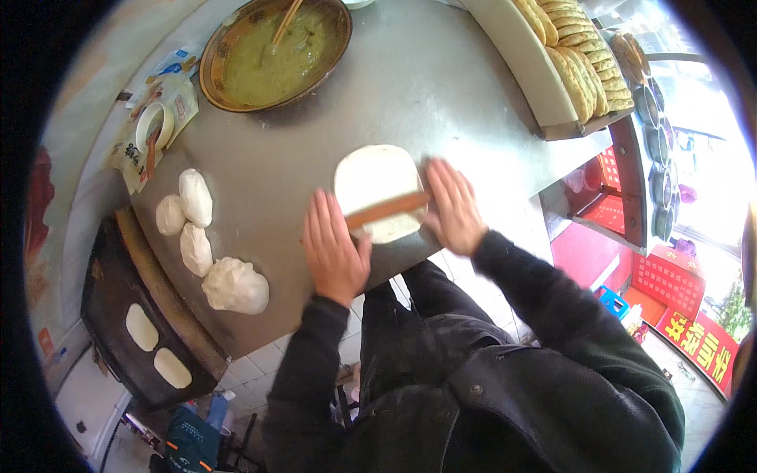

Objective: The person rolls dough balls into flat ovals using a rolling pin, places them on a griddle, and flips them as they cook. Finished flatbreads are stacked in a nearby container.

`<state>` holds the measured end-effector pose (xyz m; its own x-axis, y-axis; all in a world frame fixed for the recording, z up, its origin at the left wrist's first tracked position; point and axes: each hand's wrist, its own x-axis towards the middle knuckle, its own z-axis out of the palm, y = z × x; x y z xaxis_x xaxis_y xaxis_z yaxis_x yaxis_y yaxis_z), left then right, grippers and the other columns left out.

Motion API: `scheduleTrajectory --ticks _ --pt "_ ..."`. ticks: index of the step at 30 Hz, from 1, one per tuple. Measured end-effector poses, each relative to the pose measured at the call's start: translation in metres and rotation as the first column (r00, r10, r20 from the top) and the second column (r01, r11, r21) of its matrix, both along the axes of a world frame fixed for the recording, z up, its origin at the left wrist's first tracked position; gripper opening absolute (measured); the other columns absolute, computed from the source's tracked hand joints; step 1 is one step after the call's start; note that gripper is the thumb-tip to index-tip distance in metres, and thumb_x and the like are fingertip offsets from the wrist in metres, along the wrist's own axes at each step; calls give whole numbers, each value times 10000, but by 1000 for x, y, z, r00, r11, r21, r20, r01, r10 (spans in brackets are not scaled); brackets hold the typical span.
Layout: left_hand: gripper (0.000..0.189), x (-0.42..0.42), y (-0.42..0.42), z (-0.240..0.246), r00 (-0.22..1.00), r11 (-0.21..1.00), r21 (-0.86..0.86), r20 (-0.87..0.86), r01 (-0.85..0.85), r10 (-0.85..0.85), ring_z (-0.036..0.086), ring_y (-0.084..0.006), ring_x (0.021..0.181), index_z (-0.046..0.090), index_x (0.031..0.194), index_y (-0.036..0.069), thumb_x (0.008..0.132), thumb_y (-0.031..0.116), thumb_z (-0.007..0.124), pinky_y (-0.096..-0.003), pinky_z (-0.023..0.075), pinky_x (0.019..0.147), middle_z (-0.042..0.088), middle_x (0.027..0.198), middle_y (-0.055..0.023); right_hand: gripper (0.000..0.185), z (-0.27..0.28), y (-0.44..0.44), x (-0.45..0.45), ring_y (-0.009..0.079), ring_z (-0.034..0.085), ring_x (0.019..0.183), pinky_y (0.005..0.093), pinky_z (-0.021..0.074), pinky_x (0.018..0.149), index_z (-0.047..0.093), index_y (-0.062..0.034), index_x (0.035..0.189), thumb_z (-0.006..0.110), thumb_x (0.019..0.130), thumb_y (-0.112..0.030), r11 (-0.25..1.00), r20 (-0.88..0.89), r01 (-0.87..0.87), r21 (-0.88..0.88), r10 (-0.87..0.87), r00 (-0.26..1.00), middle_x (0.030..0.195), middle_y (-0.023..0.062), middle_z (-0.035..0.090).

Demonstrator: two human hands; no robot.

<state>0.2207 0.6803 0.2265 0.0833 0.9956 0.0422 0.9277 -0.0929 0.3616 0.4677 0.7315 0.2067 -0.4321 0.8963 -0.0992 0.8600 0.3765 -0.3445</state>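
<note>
A short wooden rolling pin lies across the lower part of a flat, rounded sheet of dough on the metal worktop. At its left end rests my left hand, with the fingers stretched forward and the thumb beside the dough. My right hand is at the other end, slightly blurred, its fingers also extended. Both palms hide the pin's tips. To the left of my left hand sit a large lump of dough and smaller dough pieces.
A wide brown bowl of yellowish liquid with chopsticks stands at the far left. Stacked flatbreads fill a box at the far right. A dark griddle with two dough pieces adjoins the worktop's left edge. A cup rests on a bag.
</note>
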Motion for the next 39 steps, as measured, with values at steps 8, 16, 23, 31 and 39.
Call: scheduleTrajectory --ticks 8,16,23,31,39 --pt "810 -21 65 -56 974 952 256 -107 -168 201 344 -449 1535 378 1571 -89 985 396 658 -512 298 1256 379 1637 -309 711 -22 84 -32 373 313 1572 517 233 1290 415 -7 1585 513 1060 -477 979 -51 108 171 -101 994 1665 231 382" --pt "751 -5 -91 -15 969 975 -6 113 223 -221 342 -399 1557 393 1592 -16 944 253 661 -538 269 1260 401 1649 -234 481 0 -75 36 325 581 1282 490 438 1083 653 -59 1328 749 859 -115 997 -177 59 -46 -66 982 1344 142 630" --pt "576 -34 91 -29 996 996 60 -64 -59 62 470 -411 1443 509 1501 -9 1009 274 609 -502 386 1174 497 1565 -231 516 -6 92 -25 347 505 1418 483 392 1183 555 -27 1454 594 1034 -324 951 -13 46 304 -44 999 1510 196 545" --pt "863 -6 10 -23 998 999 23 -46 -49 50 371 -435 1532 297 1627 -61 1015 478 581 -542 293 1242 348 1661 -304 746 -28 8 3 344 270 1604 570 223 1289 365 -33 1629 540 1061 -482 998 -191 42 48 -33 981 1697 225 336" --pt "802 -21 58 -41 999 997 80 -43 -24 28 338 -431 1541 373 1571 -88 995 415 615 -520 269 1262 373 1645 -293 725 -13 61 -21 351 267 1601 507 204 1305 377 1 1610 510 1063 -455 987 -10 103 122 -103 995 1696 218 340"
